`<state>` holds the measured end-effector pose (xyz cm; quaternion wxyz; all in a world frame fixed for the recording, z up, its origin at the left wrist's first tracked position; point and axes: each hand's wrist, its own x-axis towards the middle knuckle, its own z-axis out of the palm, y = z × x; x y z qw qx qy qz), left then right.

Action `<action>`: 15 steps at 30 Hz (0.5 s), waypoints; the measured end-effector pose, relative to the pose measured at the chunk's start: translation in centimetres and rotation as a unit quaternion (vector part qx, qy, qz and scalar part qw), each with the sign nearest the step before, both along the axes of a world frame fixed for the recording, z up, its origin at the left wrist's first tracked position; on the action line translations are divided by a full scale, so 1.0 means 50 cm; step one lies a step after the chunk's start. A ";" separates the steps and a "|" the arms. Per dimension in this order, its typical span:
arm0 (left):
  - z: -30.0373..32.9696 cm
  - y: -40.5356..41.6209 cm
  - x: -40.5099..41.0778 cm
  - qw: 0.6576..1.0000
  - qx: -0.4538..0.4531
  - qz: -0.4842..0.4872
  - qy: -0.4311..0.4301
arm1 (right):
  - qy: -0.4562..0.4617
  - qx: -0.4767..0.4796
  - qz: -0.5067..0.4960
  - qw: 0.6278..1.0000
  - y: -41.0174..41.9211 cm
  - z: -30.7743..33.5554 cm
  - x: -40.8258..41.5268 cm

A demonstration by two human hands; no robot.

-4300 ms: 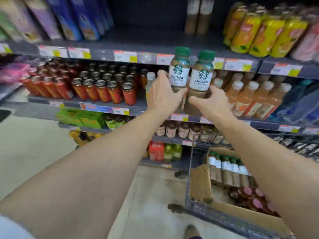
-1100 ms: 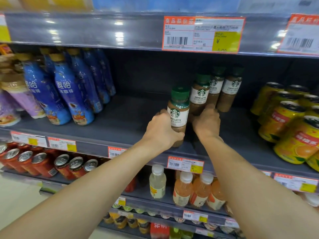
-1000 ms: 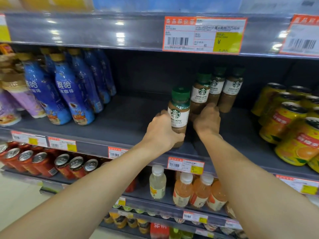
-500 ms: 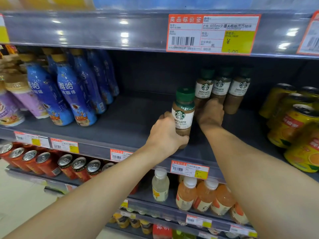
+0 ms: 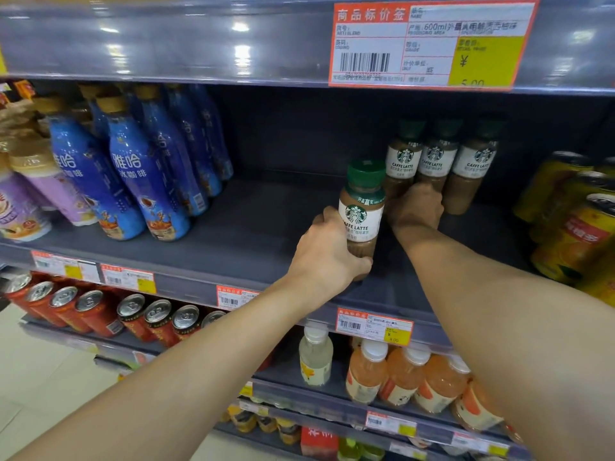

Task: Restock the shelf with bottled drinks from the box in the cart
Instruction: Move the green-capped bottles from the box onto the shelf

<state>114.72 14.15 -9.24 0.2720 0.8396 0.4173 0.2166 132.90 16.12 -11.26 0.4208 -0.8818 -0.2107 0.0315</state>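
Note:
A green-capped caffe latte bottle [image 5: 362,207] stands upright near the front of the dark grey shelf [image 5: 266,227]; my left hand [image 5: 327,254] grips its lower body from the left. Farther back, my right hand [image 5: 416,209] is curled round the base of another latte bottle [image 5: 403,158], the left one of three in a row. Beside it stand the middle latte bottle [image 5: 434,159] and the right latte bottle [image 5: 474,163]. My fingers are hidden behind the hand. The cart and box are out of view.
Blue coffee bottles [image 5: 139,174] fill the shelf's left side, yellow juice cans [image 5: 579,227] its right. Bare shelf lies between the blue bottles and the lattes. Below are red cans [image 5: 90,311] and orange drink bottles [image 5: 402,377]. A price tag [image 5: 429,44] hangs on the upper shelf's edge.
My right hand has pushed its latte bottle back into line with the two rear bottles. My left hand keeps its bottle near the shelf front. The view has moved closer.

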 end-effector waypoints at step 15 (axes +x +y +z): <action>-0.019 0.041 0.033 1.000 0.004 0.009 -0.011 | -0.039 -0.180 0.273 0.944 -0.146 0.007 -0.020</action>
